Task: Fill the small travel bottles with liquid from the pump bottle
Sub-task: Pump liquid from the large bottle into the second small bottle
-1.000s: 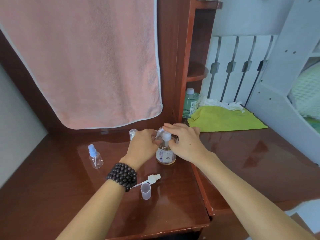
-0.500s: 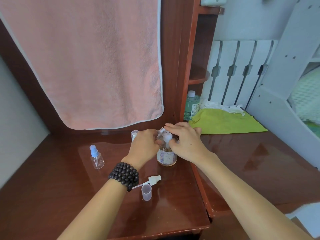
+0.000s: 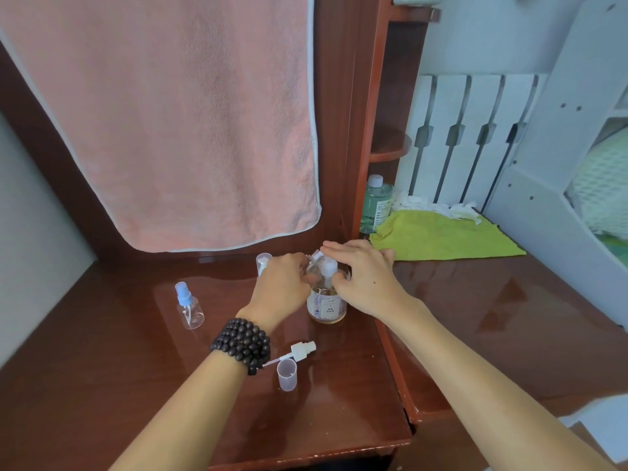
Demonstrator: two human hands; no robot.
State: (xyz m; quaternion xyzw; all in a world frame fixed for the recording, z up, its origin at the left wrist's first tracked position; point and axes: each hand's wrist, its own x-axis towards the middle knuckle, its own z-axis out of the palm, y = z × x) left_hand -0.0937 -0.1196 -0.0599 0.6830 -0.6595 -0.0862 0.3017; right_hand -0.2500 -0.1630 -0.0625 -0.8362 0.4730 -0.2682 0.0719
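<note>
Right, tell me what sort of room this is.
Probably a bedroom or dorm corner with a wooden desk. A pink towel hangs over the desk's back panel, a white bunk-style bed frame stands to the right, and a green toiletry bottle sits beside a green cloth.

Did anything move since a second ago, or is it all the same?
Almost nothing moved. Both hands stay at the pump bottle: the left hand holds something small by its spout, the right hand stays on the pump head. The spray bottle, loose sprayer and small cup sit where they were.
</note>
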